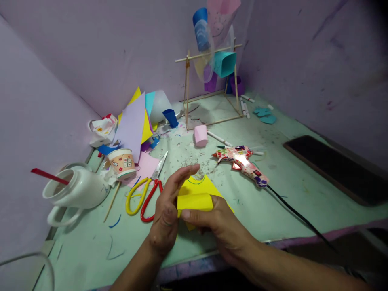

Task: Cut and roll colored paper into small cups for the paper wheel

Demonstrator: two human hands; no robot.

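Observation:
Near the table's front edge my right hand (222, 218) grips a small yellow paper tube (195, 202), with the thumb along its near side. Upright beside it, my left hand (169, 214) has its fingers stretched out and its palm against or very close to the tube's left end. Beneath both hands lies a yellow paper sheet (201, 186) with a curved line drawn on it. Scissors (151, 186) with one yellow and one red handle lie just left of my left hand. To the right rests a patterned glue gun (241, 161) with a black cord.
A stick frame (212, 121) holding coloured paper cups stands at the back. A pink paper cup (200, 136) and blue paper cup (171, 117) sit before it. Left are a white mug (87, 190), a printed cup (122, 163) and paper sheets (130, 125); right, a phone (333, 167).

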